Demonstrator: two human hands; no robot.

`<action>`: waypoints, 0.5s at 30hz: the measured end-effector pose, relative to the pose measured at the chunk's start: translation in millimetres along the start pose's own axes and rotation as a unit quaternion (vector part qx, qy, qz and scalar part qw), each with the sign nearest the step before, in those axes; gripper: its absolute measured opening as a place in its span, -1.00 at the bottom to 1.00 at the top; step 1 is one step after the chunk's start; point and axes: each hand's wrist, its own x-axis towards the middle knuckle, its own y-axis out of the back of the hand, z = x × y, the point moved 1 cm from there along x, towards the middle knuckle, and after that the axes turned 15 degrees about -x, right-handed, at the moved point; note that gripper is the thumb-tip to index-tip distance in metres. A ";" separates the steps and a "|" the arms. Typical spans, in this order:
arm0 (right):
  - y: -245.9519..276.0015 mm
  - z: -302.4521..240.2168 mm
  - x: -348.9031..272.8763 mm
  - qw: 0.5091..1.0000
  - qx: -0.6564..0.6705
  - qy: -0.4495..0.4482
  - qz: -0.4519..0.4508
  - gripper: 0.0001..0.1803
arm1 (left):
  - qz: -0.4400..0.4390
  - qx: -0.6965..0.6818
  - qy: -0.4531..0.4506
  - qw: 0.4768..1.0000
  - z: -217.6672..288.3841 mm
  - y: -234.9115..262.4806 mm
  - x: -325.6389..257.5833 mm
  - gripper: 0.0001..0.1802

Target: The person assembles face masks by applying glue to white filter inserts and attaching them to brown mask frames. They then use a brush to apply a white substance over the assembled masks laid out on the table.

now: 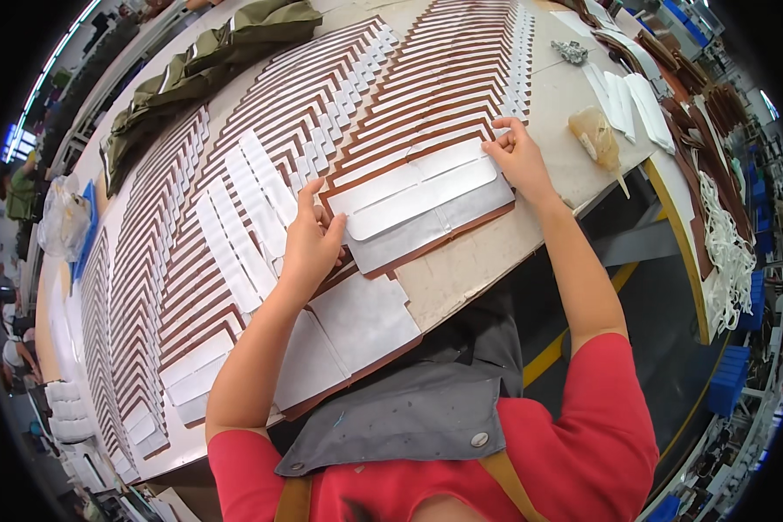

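Observation:
A white rounded strip (422, 193) with a long slit lies across a brown-edged panel (400, 250) with a whitish face at the table's near edge. My left hand (315, 239) pinches the left end of this strip, thumb against its edge. At the strip's upper right corner, my right hand (520, 163) has thumb and forefinger closed on it. More slit white strips (235, 244) lie loose just left of my left hand. Under my left forearm sits another pale panel (365, 324) with brown edging.
Overlapping rows of brown-edged panels (444, 78) cover much of the table. Olive fabric (209, 65) lies along the far left. On the right are a yellowish glue-like lump (594, 137), white strips (644, 109), crumpled foil (570, 52) and hanging white cords (722, 252).

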 end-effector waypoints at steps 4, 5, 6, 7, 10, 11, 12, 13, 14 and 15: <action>-4.6 -2.0 -1.2 1.000 -0.022 -0.001 0.019 -0.64 | 0.001 0.037 -0.010 0.999 1.9 1.1 -1.1 -0.43; -4.6 -2.9 -2.0 0.999 -0.029 -0.002 0.022 -0.66 | 0.004 0.052 -0.028 0.998 -1.2 1.4 0.2 -0.44; -5.0 -5.5 -2.6 0.999 -0.036 -0.001 0.024 -0.67 | 0.010 0.068 -0.046 0.997 -5.7 2.7 2.2 -0.44; -5.4 -7.9 -3.3 0.999 -0.043 0.000 0.025 -0.69 | 0.016 0.083 -0.063 0.994 -7.9 4.8 3.5 -0.44; -3.0 -7.4 -5.3 0.998 -0.056 0.024 0.031 -0.73 | 0.027 0.091 -0.068 0.993 -4.9 1.4 4.4 -0.46; -3.8 -5.1 -5.2 0.996 -0.075 0.039 0.033 -0.81 | 0.033 0.091 -0.068 0.993 -4.1 0.1 3.9 -0.54; -4.2 -4.4 -5.0 0.994 -0.083 0.054 0.036 -0.84 | 0.024 0.105 -0.076 0.991 -4.9 1.2 5.0 -0.58; -5.0 -4.1 -4.9 0.993 -0.091 0.069 0.040 -0.87 | 0.015 0.119 -0.085 0.989 -7.1 2.8 6.5 -0.61; -6.3 -4.2 -5.0 0.991 -0.099 0.083 0.044 -0.89 | 0.006 0.132 -0.093 0.987 -8.4 4.0 6.9 -0.65; -6.1 -3.9 -5.4 0.988 -0.108 0.096 0.049 -0.91 | 0.015 0.133 -0.109 0.985 -6.0 2.9 6.3 -0.76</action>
